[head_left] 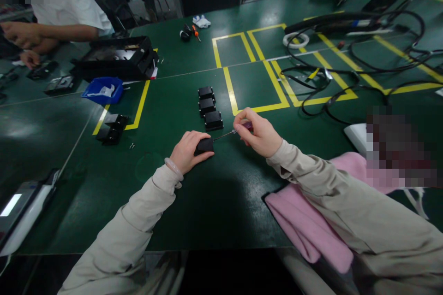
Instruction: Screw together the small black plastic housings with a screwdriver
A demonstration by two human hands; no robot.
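My left hand (189,151) is closed around a small black box-like part (205,146), holding it down on the green table. In my right hand (258,132) is a screwdriver (248,126) with a dark red handle, gripped by the fingers. Its thin shaft points left, and the tip meets the right side of the black part; what it touches there is too small to make out. Just beyond my hands, several similar black parts (206,106) stand in a row, with small shiny spots at their corners. Tiny screws (132,145) lie to the left.
More black parts (112,130) and a blue bin (104,91) are on the left, near a large black case (116,57). A co-worker's arm (65,32) is beyond. Black cables (325,97) sprawl at right; pink cloth (308,226) lies under my right sleeve.
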